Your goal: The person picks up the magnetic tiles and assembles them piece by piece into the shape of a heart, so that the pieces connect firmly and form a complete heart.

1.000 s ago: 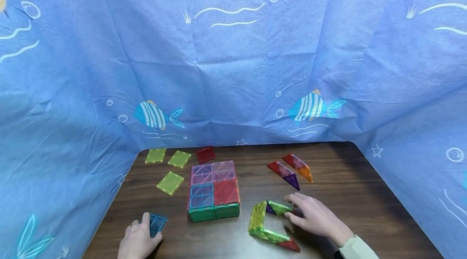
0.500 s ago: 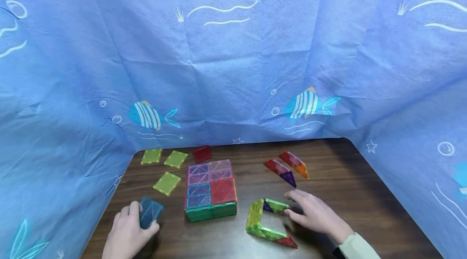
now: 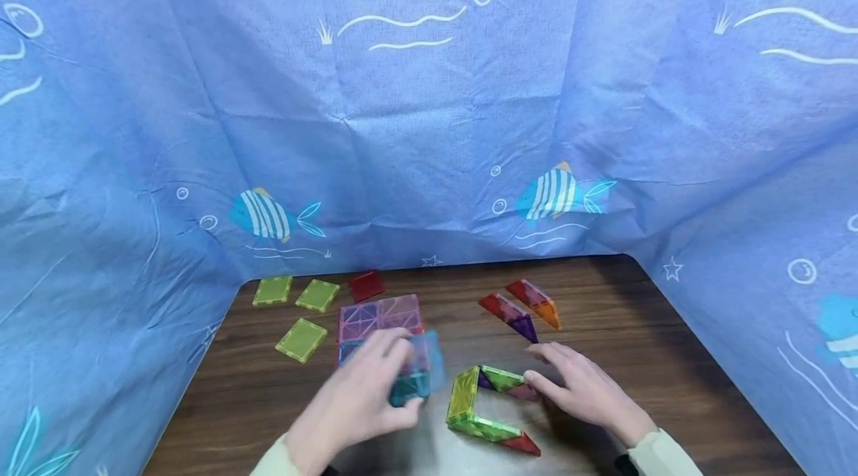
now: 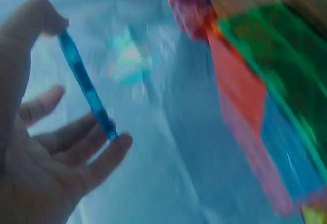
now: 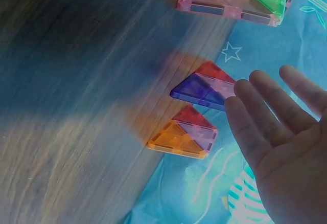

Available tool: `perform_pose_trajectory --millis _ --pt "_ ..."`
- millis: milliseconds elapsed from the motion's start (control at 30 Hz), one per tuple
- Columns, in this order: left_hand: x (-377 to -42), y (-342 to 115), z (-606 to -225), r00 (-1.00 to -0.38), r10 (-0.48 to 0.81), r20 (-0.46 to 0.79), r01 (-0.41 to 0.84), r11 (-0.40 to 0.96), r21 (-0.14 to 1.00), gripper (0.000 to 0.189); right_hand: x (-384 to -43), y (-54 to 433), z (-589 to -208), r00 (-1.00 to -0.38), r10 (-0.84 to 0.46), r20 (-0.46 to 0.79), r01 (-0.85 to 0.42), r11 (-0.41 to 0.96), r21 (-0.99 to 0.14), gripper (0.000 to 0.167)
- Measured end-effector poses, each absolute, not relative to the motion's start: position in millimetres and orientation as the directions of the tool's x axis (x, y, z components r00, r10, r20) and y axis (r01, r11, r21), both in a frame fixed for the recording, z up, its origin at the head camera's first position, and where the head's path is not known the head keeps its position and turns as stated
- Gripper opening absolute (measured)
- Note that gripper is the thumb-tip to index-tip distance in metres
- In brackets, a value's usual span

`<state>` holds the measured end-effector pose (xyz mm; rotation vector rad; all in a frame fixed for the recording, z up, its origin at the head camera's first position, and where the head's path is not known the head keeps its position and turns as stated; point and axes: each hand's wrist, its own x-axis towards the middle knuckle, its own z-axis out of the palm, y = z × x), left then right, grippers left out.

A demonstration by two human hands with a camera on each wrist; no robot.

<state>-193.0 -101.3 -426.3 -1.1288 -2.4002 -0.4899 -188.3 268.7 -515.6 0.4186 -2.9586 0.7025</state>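
My left hand (image 3: 362, 394) pinches a translucent blue square magnetic tile (image 4: 86, 83) between thumb and fingertips, gripping it by opposite edges. It is above the front of a low box of magnetic tiles (image 3: 399, 310), with pink and purple squares on top and green sides; the hand covers much of its front. My right hand (image 3: 590, 390) has its fingers extended at the far right end of a U-shaped structure of standing tiles (image 3: 462, 395), yellow at the left with green, pink and red pieces along its arms. In the right wrist view the fingers are straight.
Two flat tile strips, one red and purple (image 3: 509, 313) and one red and orange (image 3: 535, 302), lie behind the right hand. Several yellow squares (image 3: 301, 340) and a dark red square (image 3: 366, 285) lie at the back left. A blue patterned cloth (image 3: 429, 126) encloses the table.
My left hand has lifted the blue tile off the table at the left and carried it right, over the box. The right hand stays beside the U-shaped structure.
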Motion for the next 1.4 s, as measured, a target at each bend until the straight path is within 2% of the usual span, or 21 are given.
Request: perform_pose_trajectory --millis 133,267,367,767,1000,1400 --pt "-200 -58 -437 -0.486 0.773 0.408 0.868 0.483 0.119 0.042 -188 269 -517 -0.974 -0.208 0.088 -0.225 0.858 -0.462 0.050" --pt "-206 -22 -450 -0.492 0.840 0.229 0.868 0.455 0.197 0.040 -188 271 -519 -0.980 -0.190 0.050 -0.191 0.853 -0.486 0.054" --pt "-210 -6 -457 -0.505 0.851 0.143 0.855 0.471 0.219 0.041 -187 272 -521 -0.982 -0.182 0.041 -0.179 0.852 -0.491 0.054" --pt "-214 5 -475 -0.511 0.853 0.100 0.854 0.492 0.167 0.046 -183 277 -525 -0.982 -0.173 0.072 -0.186 0.855 -0.484 0.049" --pt "-218 12 -480 -0.507 0.859 0.075 0.855 0.490 0.168 0.047 -183 277 -528 -0.979 -0.177 0.098 -0.202 0.854 -0.479 0.035" --pt "-222 17 -487 -0.498 0.867 0.016 0.857 0.489 0.164 0.044 -180 279 -530 -0.975 -0.191 0.116 -0.223 0.857 -0.464 0.034"
